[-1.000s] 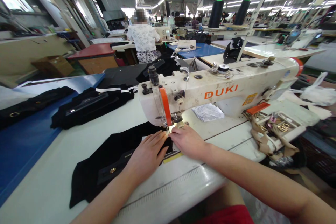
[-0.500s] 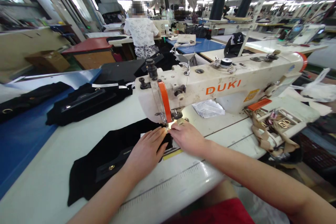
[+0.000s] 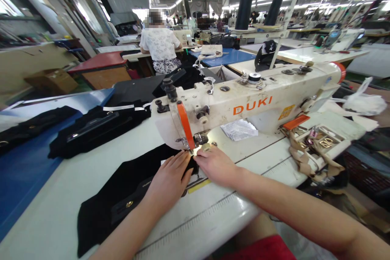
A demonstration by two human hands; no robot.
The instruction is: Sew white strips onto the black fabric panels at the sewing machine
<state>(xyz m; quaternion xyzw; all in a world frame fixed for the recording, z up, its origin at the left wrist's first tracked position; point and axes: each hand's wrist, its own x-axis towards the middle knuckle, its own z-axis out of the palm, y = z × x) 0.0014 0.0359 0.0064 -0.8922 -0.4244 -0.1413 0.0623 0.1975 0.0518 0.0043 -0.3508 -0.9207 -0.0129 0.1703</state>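
Observation:
A black fabric piece with a dark strap and a gold-coloured snap lies on the white sewing table, its far end at the needle of the sewing machine. My left hand rests flat on it, fingers stretched toward the presser foot and thumb apart. A bit of white label peeks out beside those fingers. My right hand is closed, its fingertips pinching at the fabric's edge just right of the needle. Hidden under both hands is the exact stitching spot.
Printed white labels lie under the machine arm. At right a tray holds metal buckles and tan straps. More black pieces lie at left, partly over a blue surface. A person sits at another machine ahead.
The whole view has shifted slightly, so the machine sits a little further left. Both hands stay by the needle with almost no movement against the machine.

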